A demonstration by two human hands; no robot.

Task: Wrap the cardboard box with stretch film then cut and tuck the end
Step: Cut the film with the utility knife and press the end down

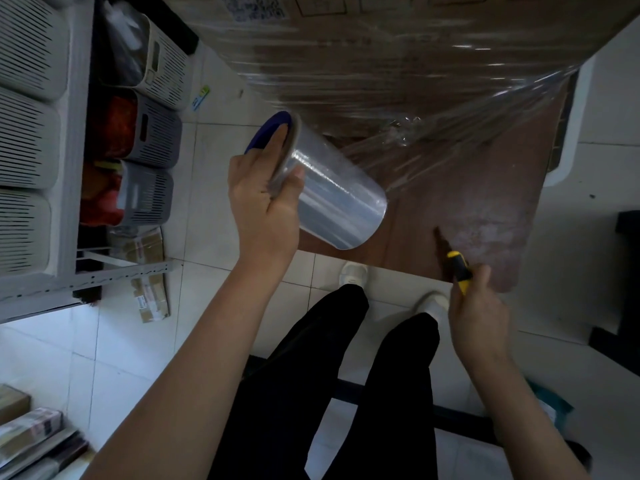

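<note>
A large cardboard box (398, 36) stands on a brown wooden table (485, 209), its near side covered in clear stretch film. A loose sheet of film (460, 133) runs from the box's right corner down to the stretch film roll (339, 199). My left hand (263, 206) grips the roll at its blue-capped end, tilted, to the left of the table. My right hand (478, 306) holds a yellow and black utility knife (457, 268) at the table's near edge, blade pointing up toward the film.
A grey shelf unit (69, 133) with slatted baskets (152, 161) stands at the left. Small parcels (149, 271) lie on the white tiled floor below it, more at the bottom left. My legs and white shoes are under the table's edge. A dark object (623, 271) sits at the right.
</note>
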